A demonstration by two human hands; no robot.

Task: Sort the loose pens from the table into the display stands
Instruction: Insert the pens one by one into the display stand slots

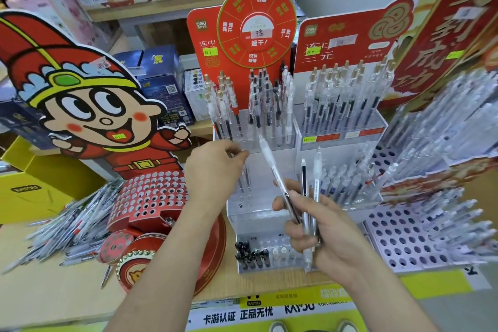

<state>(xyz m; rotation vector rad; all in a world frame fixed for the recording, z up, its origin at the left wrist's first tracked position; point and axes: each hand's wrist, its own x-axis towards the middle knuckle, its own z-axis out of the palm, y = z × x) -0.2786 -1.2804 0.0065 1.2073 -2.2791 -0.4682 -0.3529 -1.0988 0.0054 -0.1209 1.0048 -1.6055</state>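
A heap of loose pens [67, 226] is seen on the wooden desk [67, 294] at the far left, beside a cartoon-figure display stand [89, 105] whose red perforated skirt [151, 197] is set with rows of holes. Further right, the left hand [213, 167] is held up just before the red-backed pen stand [242, 127]. Its fingers [241, 155] are drawn together at the tips, and whether anything is pinched there cannot be told. A clear acrylic stand [253, 215] is placed below it.

A bunch of clear pens [316, 178] is gripped in the curled right hand [326, 237]. One slanted pen [272, 167] is angled up towards the left hand, while the others are kept nearly upright. Behind, a second red-backed stand [342, 110] is filled with gold-tipped pens. At the far right, blurred clear pens are carried by a white perforated stand [398, 240].
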